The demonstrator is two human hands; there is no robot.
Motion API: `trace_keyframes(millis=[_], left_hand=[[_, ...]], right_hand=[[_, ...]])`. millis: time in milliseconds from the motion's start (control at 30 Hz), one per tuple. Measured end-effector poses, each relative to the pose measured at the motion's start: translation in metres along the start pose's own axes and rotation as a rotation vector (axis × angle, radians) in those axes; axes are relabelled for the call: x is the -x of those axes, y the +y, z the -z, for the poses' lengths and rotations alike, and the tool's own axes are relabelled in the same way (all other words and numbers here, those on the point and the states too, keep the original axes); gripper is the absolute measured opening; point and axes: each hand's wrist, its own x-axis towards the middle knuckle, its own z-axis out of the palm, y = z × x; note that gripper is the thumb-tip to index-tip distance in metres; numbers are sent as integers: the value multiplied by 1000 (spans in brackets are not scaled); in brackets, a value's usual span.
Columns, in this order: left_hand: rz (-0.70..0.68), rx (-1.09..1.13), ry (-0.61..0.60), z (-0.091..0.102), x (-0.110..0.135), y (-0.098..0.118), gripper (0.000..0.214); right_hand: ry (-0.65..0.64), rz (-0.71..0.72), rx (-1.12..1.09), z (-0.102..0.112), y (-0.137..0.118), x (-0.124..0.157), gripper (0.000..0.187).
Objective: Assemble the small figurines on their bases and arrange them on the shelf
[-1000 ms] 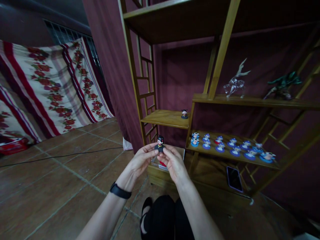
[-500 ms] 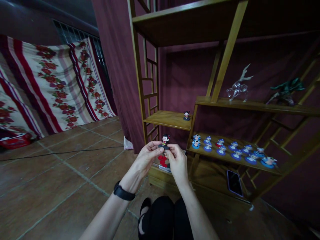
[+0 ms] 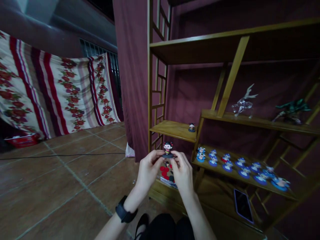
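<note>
- I see both hands raised in front of the wooden rack, near its left end and above the tiled floor (image 3: 75,173).
- The figurine (image 3: 168,149), small, dark-haired and on a dark round base, stands upright in mid-air between the two hands, resting on nothing.
- Left hand (image 3: 148,170): thumb and fingertips are pressed onto the left edge of the base. A dark watch (image 3: 123,211) sits on that wrist.
- Right hand (image 3: 183,171): fingertips are pinched on the right edge of the base, with the remaining fingers curled.
- Directly below the hands lies a box (image 3: 165,172) of red and dark pieces. Its contents are too dim to identify.
- On the shelf (image 3: 172,128) beyond stands a second figurine (image 3: 191,127), well apart from the held one.
- To the right, blue figures (image 3: 240,163) sit in close rows. A phone (image 3: 243,205) lies on the board beneath them.
- Risk, in my judgement: the hold is on the thin base rim only, so the top-heavy head could tip the piece out of the fingertips. It could then drop into the box or onto the tiles.
- Further risk: the light is poor, and the blue rows are crowded enough that a passing sleeve or wrist could topple several.
</note>
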Motion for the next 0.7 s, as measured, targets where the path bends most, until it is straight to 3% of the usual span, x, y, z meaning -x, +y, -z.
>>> trace_keyframes(millis=[133, 300, 400, 567, 700], left_hand=[[-221, -389, 45, 12, 5, 4, 17], [-373, -552, 39, 24, 10, 7, 19], [-319, -466, 59, 26, 11, 10, 18], [-72, -70, 142, 27, 11, 15, 20], [-28, 9, 161, 25, 9, 13, 18]], right_hand=[[21, 76, 72, -12, -10, 0, 15], [13, 180, 83, -23, -12, 2, 16], [39, 215, 74, -24, -13, 2, 18], [52, 228, 54, -25, -20, -1, 17], [33, 211, 53, -25, -20, -4, 17]])
